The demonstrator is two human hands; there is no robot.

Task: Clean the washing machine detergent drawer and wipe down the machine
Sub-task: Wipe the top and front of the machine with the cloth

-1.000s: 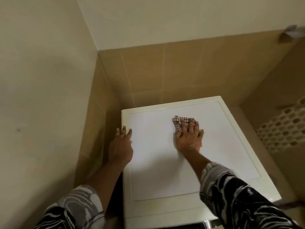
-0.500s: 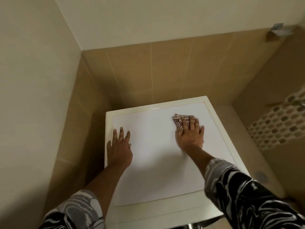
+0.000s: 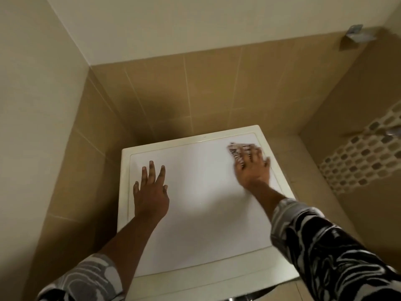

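Observation:
The white washing machine point(image 3: 204, 213) stands in a tiled corner, and I look down on its flat top. My left hand point(image 3: 150, 192) rests flat on the left part of the top, fingers straight and spread. My right hand point(image 3: 252, 170) presses a checked cloth point(image 3: 237, 149) against the top near its back right corner, fingers stretched over the cloth. The hand and cloth are blurred by motion. The detergent drawer is out of sight below the front edge.
Tan tiled walls close in behind and to the left of the machine. A mosaic tile band point(image 3: 360, 164) runs along the right wall. A metal fitting point(image 3: 355, 33) sticks out high at the back right. A tiled ledge lies to the machine's right.
My right hand has swept the cloth rightward from the middle of the top toward the back right corner. My left hand has shifted slightly inward from the left edge onto the top.

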